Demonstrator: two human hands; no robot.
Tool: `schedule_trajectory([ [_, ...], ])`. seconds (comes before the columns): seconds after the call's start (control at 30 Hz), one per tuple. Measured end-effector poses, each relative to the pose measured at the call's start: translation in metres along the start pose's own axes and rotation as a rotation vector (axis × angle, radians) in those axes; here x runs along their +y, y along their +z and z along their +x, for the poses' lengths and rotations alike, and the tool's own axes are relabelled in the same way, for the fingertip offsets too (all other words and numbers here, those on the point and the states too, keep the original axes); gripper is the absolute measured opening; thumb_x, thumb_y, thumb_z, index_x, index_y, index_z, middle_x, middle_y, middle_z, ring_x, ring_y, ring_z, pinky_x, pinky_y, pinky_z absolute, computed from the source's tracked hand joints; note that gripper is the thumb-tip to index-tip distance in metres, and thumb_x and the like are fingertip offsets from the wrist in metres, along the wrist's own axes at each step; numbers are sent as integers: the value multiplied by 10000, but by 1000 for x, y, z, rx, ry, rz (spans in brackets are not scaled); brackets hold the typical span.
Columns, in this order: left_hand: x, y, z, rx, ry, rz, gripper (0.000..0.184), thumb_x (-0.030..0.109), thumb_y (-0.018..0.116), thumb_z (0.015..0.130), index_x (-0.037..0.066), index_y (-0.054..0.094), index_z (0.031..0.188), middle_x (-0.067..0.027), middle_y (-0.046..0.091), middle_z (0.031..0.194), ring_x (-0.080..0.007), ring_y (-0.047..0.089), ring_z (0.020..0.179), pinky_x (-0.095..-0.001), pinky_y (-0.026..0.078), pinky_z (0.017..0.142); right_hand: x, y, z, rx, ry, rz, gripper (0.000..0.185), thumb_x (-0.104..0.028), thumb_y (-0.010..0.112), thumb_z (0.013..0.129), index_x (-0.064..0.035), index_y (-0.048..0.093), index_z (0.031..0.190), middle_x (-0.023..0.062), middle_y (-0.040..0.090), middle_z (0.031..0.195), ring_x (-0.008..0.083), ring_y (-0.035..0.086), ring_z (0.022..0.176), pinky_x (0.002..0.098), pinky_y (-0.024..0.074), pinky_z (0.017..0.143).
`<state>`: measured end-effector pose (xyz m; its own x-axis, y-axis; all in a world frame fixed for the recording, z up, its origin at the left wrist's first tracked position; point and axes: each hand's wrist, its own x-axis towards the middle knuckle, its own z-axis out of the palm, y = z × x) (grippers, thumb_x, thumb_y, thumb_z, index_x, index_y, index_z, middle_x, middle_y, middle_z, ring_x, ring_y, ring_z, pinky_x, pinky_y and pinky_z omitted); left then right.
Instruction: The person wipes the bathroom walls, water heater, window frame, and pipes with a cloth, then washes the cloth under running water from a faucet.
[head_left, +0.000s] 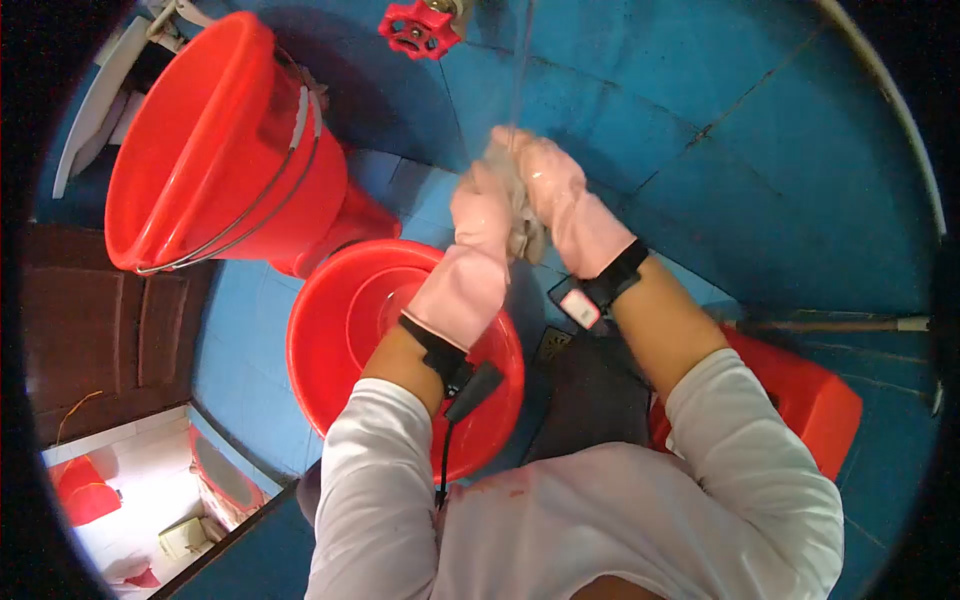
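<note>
Both my hands wear pink rubber gloves and meet under a thin stream of water (522, 70) falling from above. Between them is a wet, greyish cloth (526, 235), bunched up, its lower end hanging below my fingers. My left hand (482, 205) is closed round one side of it. Against the other side, my right hand (550, 175) is closed too. A red basin (312, 330) stands on the floor below and left of my hands, partly covered by my left forearm. What lies in the basin is hard to make out.
A large red bucket (250, 180) with a wire handle stands at the upper left. The red tap wheel (420, 29) sits on the blue tiled wall. A red plastic container (810, 400) is at my right, near a pole (830, 325). A brown door (110, 320) is at left.
</note>
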<state>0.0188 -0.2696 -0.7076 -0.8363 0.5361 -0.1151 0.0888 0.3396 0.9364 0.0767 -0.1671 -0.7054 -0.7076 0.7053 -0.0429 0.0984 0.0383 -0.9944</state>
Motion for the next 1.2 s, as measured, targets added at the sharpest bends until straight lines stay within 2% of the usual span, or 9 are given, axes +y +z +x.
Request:
schedule_trajectory([
  [0.07,28,-21,-20,-80,133,229,317,313,428,946,53,608,969,-240,611,1009,-411,596,954,-462,502,803,-56,-12,-22,77,578,431,394,-252,552,908,-62,566,1252,213,614,1192,315,597,1090,341,460,932],
  [0.17,41,-39,-29,-224,220,205,433,327,335,980,17,637,999,-269,618,1030,-432,589,917,-463,472,809,-12,-48,-29,58,-297,-548,363,-175,498,947,-41,539,1282,191,594,1243,288,581,1130,336,452,957],
  [0.4,60,-60,-10,-247,-242,-334,541,466,423,961,-15,658,1034,-106,661,911,-208,601,800,-344,476,737,60,-62,-26,35,254,339,541,-443,420,985,-33,510,1328,131,536,1341,232,484,1249,314,341,1050],
  [0.47,82,-67,-22,-233,-142,-269,509,448,442,961,-10,658,1012,-106,661,894,-202,604,793,-337,478,724,23,-58,-46,105,519,146,581,-471,436,970,-77,439,1397,132,440,1434,227,421,1309,327,315,1078],
  [0.6,91,-73,-15,-303,-11,-402,330,283,484,964,-14,591,1057,-113,654,893,-220,621,794,-361,493,750,102,-66,-43,-90,362,35,604,-457,463,952,-114,365,1440,76,355,1492,234,301,1377,340,307,1089],
  [0.73,71,-76,-14,-236,539,311,288,75,576,879,-14,521,1147,-163,649,954,-274,642,875,-371,497,807,24,-58,-63,-165,545,107,626,-391,438,961,-109,242,1485,31,235,1551,225,166,1437,355,241,1145],
  [0.97,78,-81,-25,-343,547,245,292,185,449,1000,-40,511,1175,-127,639,1106,-222,611,1040,-323,485,911,44,-18,-64,-12,823,619,700,-598,409,923,-150,326,1454,48,270,1536,267,247,1402,492,195,1144],
  [1.03,83,-78,-22,-544,-213,-863,445,349,340,1025,-19,554,1153,-125,642,1081,-231,621,974,-344,479,902,52,-14,-60,-2,790,803,710,-614,438,908,-144,364,1435,69,348,1489,273,315,1363,510,251,1110],
  [1.2,-1,-76,8,-223,310,-108,480,430,328,1005,53,568,1181,-117,627,1046,-253,609,962,-355,470,870,73,-23,-47,-64,419,1009,561,-440,565,921,-61,465,1321,97,555,1283,225,511,1197,448,390,1032],
])
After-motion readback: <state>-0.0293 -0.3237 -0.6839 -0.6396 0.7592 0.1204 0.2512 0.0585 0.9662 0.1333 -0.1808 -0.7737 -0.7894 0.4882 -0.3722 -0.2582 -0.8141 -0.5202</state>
